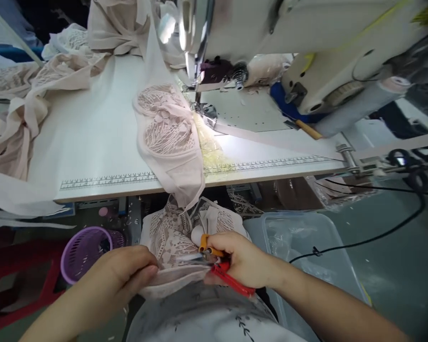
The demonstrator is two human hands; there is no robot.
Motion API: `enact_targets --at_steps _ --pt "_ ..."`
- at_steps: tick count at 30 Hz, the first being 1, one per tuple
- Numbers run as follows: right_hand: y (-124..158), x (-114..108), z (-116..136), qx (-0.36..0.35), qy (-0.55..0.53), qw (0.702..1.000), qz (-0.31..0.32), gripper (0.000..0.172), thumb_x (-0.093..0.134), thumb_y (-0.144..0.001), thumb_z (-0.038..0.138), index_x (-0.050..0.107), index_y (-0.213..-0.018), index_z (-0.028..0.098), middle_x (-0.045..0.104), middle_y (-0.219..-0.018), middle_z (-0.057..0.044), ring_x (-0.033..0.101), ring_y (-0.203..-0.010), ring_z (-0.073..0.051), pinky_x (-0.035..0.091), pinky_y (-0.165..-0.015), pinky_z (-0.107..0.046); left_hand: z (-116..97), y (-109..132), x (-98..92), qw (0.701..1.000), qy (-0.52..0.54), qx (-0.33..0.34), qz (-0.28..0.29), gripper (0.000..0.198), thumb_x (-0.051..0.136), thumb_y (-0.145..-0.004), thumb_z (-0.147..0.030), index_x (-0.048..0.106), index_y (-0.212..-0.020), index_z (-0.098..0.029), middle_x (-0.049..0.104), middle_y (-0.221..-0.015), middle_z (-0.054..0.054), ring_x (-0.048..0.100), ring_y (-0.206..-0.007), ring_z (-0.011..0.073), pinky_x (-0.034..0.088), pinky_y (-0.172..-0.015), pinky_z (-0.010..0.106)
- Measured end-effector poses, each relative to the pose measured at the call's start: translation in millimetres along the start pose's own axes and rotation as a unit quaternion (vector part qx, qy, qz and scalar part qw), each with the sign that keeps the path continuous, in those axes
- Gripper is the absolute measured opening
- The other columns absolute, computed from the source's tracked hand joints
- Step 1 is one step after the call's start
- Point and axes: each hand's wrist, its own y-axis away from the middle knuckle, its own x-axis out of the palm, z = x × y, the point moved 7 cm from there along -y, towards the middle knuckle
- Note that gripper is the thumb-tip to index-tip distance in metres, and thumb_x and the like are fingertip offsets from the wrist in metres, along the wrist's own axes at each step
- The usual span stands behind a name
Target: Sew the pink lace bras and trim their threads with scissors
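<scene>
A pale pink lace bra (171, 232) lies across my lap, below the table edge. My left hand (128, 270) pinches the bra's lower band between thumb and fingers. My right hand (244, 261) is closed around scissors (231, 280) with orange and red handle parts; whether these belong to one tool or two I cannot tell. The blades point left, just above the band, and their tips are blurred. Another pale pink lace bra piece (169, 126) hangs from beside the sewing machine needle over the table's front edge, down to the one in my lap.
The sewing machine (306, 28) overhangs the white table (92, 133), which has a printed ruler along its front. Lace pieces (17, 123) lie at the left. Below are a purple basket (87, 254), a red stool (24, 280) and a clear plastic bin (306, 232); a black cable (371, 236) crosses the right side.
</scene>
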Motion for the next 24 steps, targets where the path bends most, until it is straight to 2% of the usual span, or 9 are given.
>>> enact_targets --at_steps 3,6,8,10,12,15,17,20,24 --pt "-0.1 4.4 -11.8 0.096 -0.042 0.994 0.020 0.039 0.072 -0.064 0.034 0.036 -0.058 0.018 0.037 -0.059 0.007 0.033 -0.053 -0.006 0.034 -0.047 -0.018 3.2 6.5 5.2 1.000 -0.005 0.004 0.031 0.015 0.049 -0.089 -0.032 0.062 -0.087 -0.026 0.064 -0.076 -0.003 0.060 -0.065 0.0107 0.041 -0.056 0.016" --pt "2.3 6.7 -19.2 0.159 -0.015 0.986 0.046 0.039 0.069 -0.065 0.037 0.036 -0.056 0.018 0.034 -0.056 0.007 0.030 -0.051 -0.006 0.030 -0.045 -0.018 1.5 8.1 12.6 0.998 -0.034 0.014 0.044 0.017 0.049 -0.088 -0.029 0.057 -0.075 -0.024 0.060 -0.068 -0.005 0.056 -0.060 0.0100 0.037 -0.054 0.018" --pt "5.4 9.9 -20.5 0.173 0.025 0.981 0.088 0.039 0.068 -0.066 0.034 0.035 -0.053 0.018 0.034 -0.054 0.008 0.028 -0.049 -0.006 0.027 -0.042 -0.017 -1.6 8.2 18.2 0.997 -0.045 0.026 0.056 0.019 0.046 -0.088 -0.023 0.052 -0.070 -0.022 0.058 -0.067 -0.005 0.055 -0.060 0.0101 0.036 -0.054 0.019" --pt "9.0 15.4 -18.2 0.157 0.078 0.974 0.144 0.036 0.066 -0.065 0.027 0.034 -0.051 0.018 0.033 -0.050 0.008 0.028 -0.047 -0.006 0.025 -0.041 -0.017 -4.6 8.3 22.5 0.996 -0.046 0.033 0.068 0.015 0.043 -0.087 -0.018 0.050 -0.074 -0.022 0.058 -0.072 -0.004 0.055 -0.064 0.0106 0.038 -0.058 0.019" --pt "11.6 21.0 -12.2 0.111 0.131 0.968 0.182 0.030 0.064 -0.064 0.017 0.038 -0.051 0.018 0.039 -0.049 0.008 0.031 -0.046 -0.006 0.027 -0.042 -0.017 -7.1 8.1 25.0 0.996 -0.033 0.034 0.079 0.013 0.042 -0.086 -0.014 0.049 -0.079 -0.023 0.058 -0.077 -0.003 0.056 -0.068 0.0107 0.040 -0.061 0.018" --pt "12.6 27.0 -1.4 0.028 0.185 0.965 0.186 0.018 0.064 -0.061 0.011 0.049 -0.056 0.018 0.058 -0.061 0.006 0.043 -0.050 -0.008 0.033 -0.047 -0.018 -10.9 7.6 25.1 0.996 0.005 0.036 0.080 0.013 0.042 -0.087 -0.015 0.050 -0.080 -0.023 0.058 -0.078 -0.004 0.057 -0.068 0.0099 0.041 -0.061 0.016" --pt "12.2 29.7 2.4 -0.002 0.209 0.961 0.183 0.013 0.064 -0.062 0.014 0.053 -0.058 0.019 0.063 -0.065 0.004 0.049 -0.052 -0.009 0.034 -0.048 -0.019 -12.8 8.2 25.1 0.996 0.026 0.043 0.074 0.015 0.043 -0.088 -0.017 0.052 -0.079 -0.023 0.058 -0.075 -0.004 0.056 -0.067 0.0097 0.042 -0.061 0.016" --pt "11.1 34.1 3.2 -0.015 0.242 0.947 0.212 0.015 0.064 -0.065 0.022 0.052 -0.055 0.019 0.063 -0.061 0.003 0.051 -0.051 -0.010 0.031 -0.046 -0.019 -13.7 11.0 29.7 0.994 0.057 0.053 0.077 0.017 0.042 -0.090 -0.019 0.054 -0.080 -0.023 0.060 -0.075 -0.003 0.057 -0.068 0.0104 0.044 -0.066 0.016" --pt "8.2 33.6 -0.4 0.013 0.307 0.916 0.257 0.018 0.061 -0.066 0.025 0.048 -0.056 0.018 0.058 -0.058 0.002 0.045 -0.049 -0.010 0.024 -0.043 -0.021 -9.9 16.9 44.2 0.986 0.116 0.049 0.114 0.021 0.039 -0.092 -0.024 0.052 -0.076 -0.022 0.058 -0.072 -0.002 0.054 -0.065 0.0102 0.044 -0.064 0.015"
